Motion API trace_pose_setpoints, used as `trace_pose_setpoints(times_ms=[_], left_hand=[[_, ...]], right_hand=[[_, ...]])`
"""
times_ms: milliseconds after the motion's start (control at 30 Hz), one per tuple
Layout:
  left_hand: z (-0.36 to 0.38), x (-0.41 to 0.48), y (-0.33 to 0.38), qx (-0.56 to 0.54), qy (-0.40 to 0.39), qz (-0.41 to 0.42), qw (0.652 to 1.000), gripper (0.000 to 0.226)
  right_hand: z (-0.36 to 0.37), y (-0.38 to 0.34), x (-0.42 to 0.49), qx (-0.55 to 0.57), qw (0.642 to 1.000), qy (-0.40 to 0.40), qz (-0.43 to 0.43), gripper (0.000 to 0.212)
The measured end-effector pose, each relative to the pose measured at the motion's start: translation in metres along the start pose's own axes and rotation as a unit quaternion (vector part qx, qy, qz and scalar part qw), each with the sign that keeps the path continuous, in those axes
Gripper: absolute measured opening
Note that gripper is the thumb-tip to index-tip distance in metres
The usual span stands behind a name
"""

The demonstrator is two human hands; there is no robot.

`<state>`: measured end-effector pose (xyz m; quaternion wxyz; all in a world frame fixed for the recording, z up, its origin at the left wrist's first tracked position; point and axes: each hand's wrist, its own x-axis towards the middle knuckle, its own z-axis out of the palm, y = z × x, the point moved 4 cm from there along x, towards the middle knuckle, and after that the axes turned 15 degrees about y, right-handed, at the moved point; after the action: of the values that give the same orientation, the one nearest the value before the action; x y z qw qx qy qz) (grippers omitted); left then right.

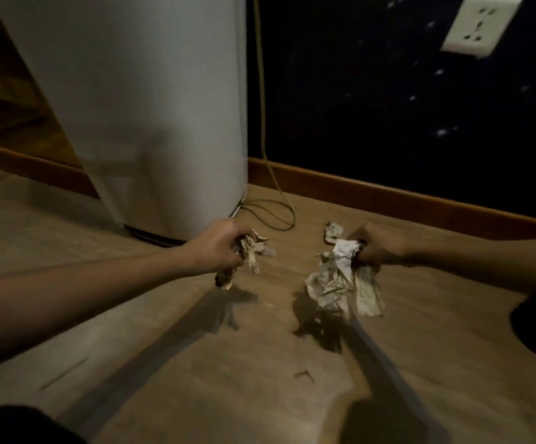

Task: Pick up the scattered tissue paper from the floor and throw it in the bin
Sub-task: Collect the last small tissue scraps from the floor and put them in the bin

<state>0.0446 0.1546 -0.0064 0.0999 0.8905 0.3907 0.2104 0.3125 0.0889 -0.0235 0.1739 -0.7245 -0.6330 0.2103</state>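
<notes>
**A:** Wooden floor [170,363], dim light, one head view only. What does each hand carry?

**B:** Left hand [218,248], a little left of the frame's centre, has its grip closed round a small crumpled wad of tissue [250,251]; scraps poke out to the right and below the fist. Right hand [378,248], right of centre, is clenched on a bigger bunch of tissue [340,283] that hangs down and to the left from the fingers, its long axis running roughly from the fist toward the lower middle of the frame. Both bunches look lifted clear of the floor, judging by the shadows under them.

**A:** Anything left lying?

**B:** One small crumpled piece [333,232] rests on the floor just above and left of the right hand, near the brown skirting board [388,193]. It sits very close to the right knuckles and well apart from the left hand, so the right is the nearer one, though its grip is already full.

**A:** And the bin?

**B:** I'd take the tall pale container [151,116] in the upper left for it, but its top is out of frame, so I cannot be sure. A thin cable [269,203] loops on the floor at its foot, between it and the stray piece.

**A:** Arm pose?

**B:** Both forearms reach forward from the lower corners, nearly level, converging toward the middle, knuckles up, wrists fairly straight. My guess: the last scrap first, then up and left to the container
</notes>
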Motion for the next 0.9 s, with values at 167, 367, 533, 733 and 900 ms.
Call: trace_pose_setpoints(times_ms=[167,367,533,733,900], left_hand=[[0.01,0.073,0.088,0.048,-0.059,0.052,0.996,0.038],[0.092,0.169,0.197,0.041,-0.057,0.096,0.993,0.046],[0.175,0.21,0.252,-0.051,-0.008,0.053,0.997,0.039],[0.21,0.261,0.35,-0.159,-0.006,0.096,0.983,0.039],[0.198,0.31,0.488,-0.257,0.006,0.162,0.953,0.04]], right_hand=[[-0.017,0.084,-0.011,0.105,0.99,0.086,0.024,0.023],[-0.057,0.194,-0.026,0.17,0.957,0.206,0.113,0.008],[-0.097,0.243,-0.045,0.192,0.927,0.287,0.149,0.032],[-0.191,0.288,-0.099,0.116,0.888,0.398,0.202,0.025],[-0.297,0.315,-0.175,0.018,0.827,0.513,0.228,0.012]])
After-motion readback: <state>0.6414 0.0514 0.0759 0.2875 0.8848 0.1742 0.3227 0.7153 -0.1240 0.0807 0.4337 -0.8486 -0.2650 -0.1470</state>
